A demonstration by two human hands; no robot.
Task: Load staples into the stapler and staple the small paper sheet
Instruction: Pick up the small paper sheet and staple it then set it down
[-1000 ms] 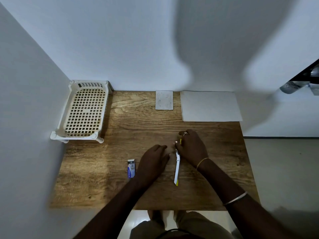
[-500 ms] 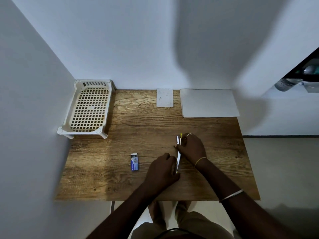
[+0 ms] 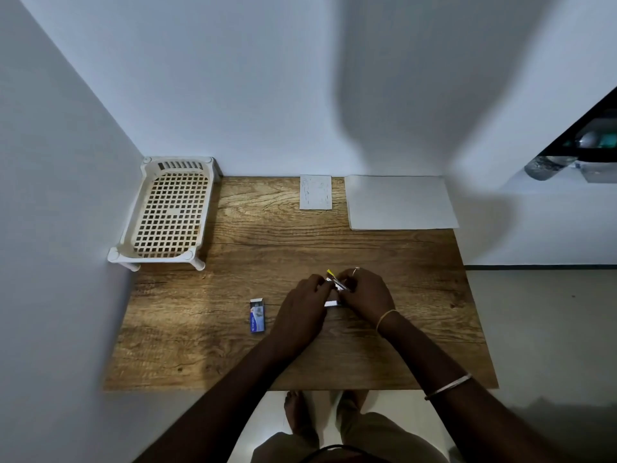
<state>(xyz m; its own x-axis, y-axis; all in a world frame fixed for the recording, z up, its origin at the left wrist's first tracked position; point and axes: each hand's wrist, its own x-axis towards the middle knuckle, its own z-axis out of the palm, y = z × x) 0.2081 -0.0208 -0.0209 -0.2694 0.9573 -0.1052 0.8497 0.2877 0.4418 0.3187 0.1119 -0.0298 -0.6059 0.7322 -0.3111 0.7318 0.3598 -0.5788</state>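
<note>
On the grainy wooden bench point(image 3: 334, 242), both hands meet over the stapler point(image 3: 337, 284): the left hand point(image 3: 305, 307) curls against its near side and the right hand point(image 3: 365, 295) pinches its metal top. Half a second ago the left hand sat lower, at the stapler's tail. Only white, silver and a yellow tip show. A small blue staple box point(image 3: 257, 315) lies to the left. Farther back are a latticed plastic basket point(image 3: 170, 212), the small paper sheet point(image 3: 316, 192) and a larger sheet point(image 3: 400, 202).

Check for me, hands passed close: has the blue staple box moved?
No. The staple box sits as before, same offset from the white basket.
</note>
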